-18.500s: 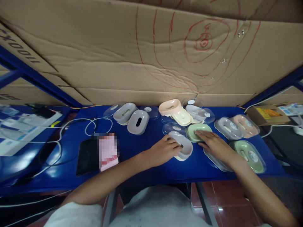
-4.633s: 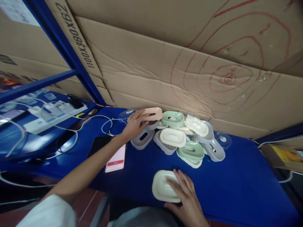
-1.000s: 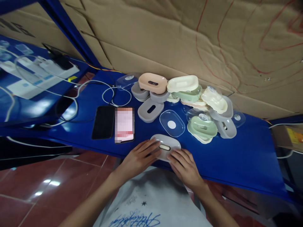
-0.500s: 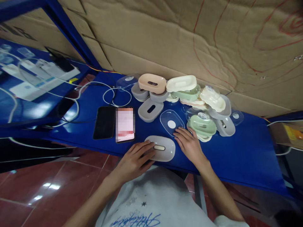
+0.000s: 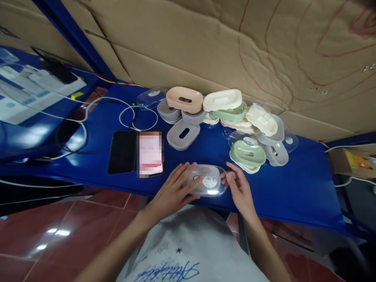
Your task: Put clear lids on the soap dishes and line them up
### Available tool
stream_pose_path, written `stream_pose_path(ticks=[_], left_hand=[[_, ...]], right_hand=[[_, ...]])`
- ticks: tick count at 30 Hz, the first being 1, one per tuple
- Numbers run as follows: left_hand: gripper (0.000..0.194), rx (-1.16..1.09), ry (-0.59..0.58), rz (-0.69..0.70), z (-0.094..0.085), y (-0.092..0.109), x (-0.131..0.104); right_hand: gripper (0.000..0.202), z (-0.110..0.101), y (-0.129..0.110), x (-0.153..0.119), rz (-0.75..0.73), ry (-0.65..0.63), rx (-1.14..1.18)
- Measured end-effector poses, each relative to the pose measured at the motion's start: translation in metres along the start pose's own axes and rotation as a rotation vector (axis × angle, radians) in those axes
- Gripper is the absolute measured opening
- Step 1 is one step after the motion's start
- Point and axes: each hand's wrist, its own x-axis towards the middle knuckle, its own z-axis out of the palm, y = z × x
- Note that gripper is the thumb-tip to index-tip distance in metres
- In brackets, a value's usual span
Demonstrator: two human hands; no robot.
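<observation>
A clear plastic lid (image 5: pixel 216 181) with a round white sticker lies over a grey oval soap dish (image 5: pixel 192 188) at the table's front edge. Whether the lid is seated on it, I cannot tell. My left hand (image 5: pixel 173 188) rests with fingers stretched over the lid's left part, the index finger reaching near the sticker. At the lid's right end, my right hand (image 5: pixel 240 188) pinches the rim between thumb and curled fingers, some showing through the plastic.
Behind lie a grey dish (image 5: pixel 183 134), a peach dish (image 5: pixel 185 98), a cream dish (image 5: pixel 223 100) and a lidded green dish (image 5: pixel 248 152). Two phones, one dark (image 5: pixel 122 152) and one lit (image 5: pixel 150 154), lie left beside a looped white cable (image 5: pixel 138 128). Cardboard (image 5: pixel 182 47) stands behind the blue table (image 5: pixel 293 188).
The clear lid has moved from the table behind onto the grey soap dish. My right hand has come toward me with it. My left hand now lies over the lid's left part.
</observation>
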Motion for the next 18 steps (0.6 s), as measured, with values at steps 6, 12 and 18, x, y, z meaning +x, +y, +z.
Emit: stream_pose_path(ticks=[6,12,18], left_hand=[[0.080,-0.131,-0.038,-0.061,0.000,-0.001,0.001],[0.092,-0.322,-0.127,-0.268,0.002,0.001,-0.006],[0.083,-0.374,-0.092,-0.264,0.003,0.000,-0.008]], right_hand=[[0.059,-0.002,0.004,-0.013,-0.489,-0.143,-0.540],[0.074,0.007,0.003,-0.007,-0.794,-0.361,-0.885],[0.066,0.000,0.011,0.001,-0.944,-0.445,-0.972]])
